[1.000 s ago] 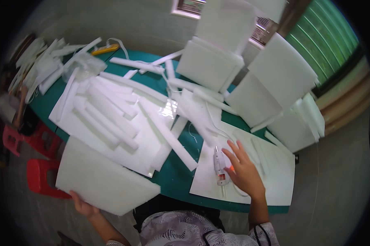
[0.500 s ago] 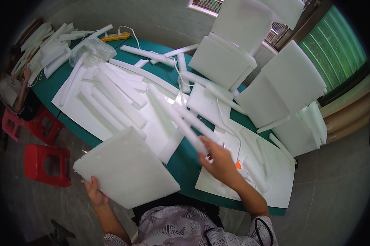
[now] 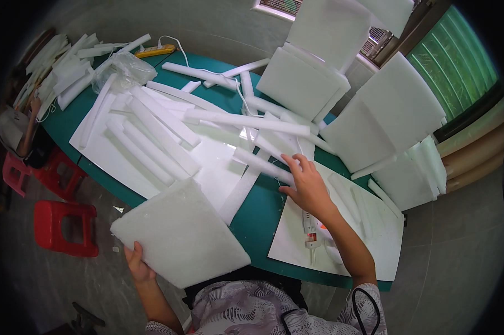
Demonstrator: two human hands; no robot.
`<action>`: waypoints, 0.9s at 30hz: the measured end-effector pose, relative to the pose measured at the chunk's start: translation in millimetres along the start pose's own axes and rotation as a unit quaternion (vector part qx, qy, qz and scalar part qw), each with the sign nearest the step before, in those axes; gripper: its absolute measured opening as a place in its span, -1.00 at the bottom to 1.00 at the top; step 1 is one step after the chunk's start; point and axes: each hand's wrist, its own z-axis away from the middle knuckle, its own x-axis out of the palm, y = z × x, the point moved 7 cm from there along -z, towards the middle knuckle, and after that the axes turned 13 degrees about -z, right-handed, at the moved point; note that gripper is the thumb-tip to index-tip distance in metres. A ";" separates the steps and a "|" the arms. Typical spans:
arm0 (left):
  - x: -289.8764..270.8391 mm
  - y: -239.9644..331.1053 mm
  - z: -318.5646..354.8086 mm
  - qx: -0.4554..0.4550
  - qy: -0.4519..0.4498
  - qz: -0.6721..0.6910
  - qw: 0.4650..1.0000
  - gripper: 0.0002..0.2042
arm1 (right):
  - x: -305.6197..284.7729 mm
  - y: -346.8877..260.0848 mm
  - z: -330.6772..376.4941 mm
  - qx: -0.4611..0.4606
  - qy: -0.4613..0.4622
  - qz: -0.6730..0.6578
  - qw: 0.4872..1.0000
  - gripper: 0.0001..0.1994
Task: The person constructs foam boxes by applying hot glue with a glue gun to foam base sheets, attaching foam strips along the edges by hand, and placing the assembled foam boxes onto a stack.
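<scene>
My left hand [image 3: 139, 266] grips the near left edge of a square white foam sheet [image 3: 182, 234], holding it tilted over the table's front edge. My right hand [image 3: 309, 188] is open, its fingers apart, around the near end of a short white foam strip [image 3: 261, 166]; whether it touches the strip I cannot tell. Beyond that hand, a long foam strip [image 3: 246, 121] lies across the other pieces. A white tool with a red-marked body [image 3: 311, 235] rests beside my right forearm, on a white board [image 3: 285, 245].
Several foam strips [image 3: 146, 148] lie on a white panel over the green table [image 3: 252, 237]. Foam blocks [image 3: 302, 84] stand at the back right. A power strip [image 3: 155, 51] sits at the far edge, its white cord crossing the table. Red stools [image 3: 65, 228] stand left; another person's arm [image 3: 31, 120] shows far left.
My right hand has let go of the long foam strip, which now lies more crosswise and farther back. That hand has moved right and away from me. The held sheet has shifted slightly right.
</scene>
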 end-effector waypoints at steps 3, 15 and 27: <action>4.3 -0.4 -3.8 -0.003 -0.005 -0.002 1.000 -0.43 | 11.6 12.0 -6.7 0.019 -0.041 0.037 0.998 -0.44; 26.7 -9.6 -0.3 -0.030 0.042 -0.077 0.996 -0.40 | -69.6 28.3 23.0 0.010 0.105 0.019 0.994 -0.49; 58.2 -17.6 -18.8 -0.042 -0.013 -0.095 0.995 -0.39 | -42.7 24.5 155.7 0.063 -0.089 0.060 0.992 -0.49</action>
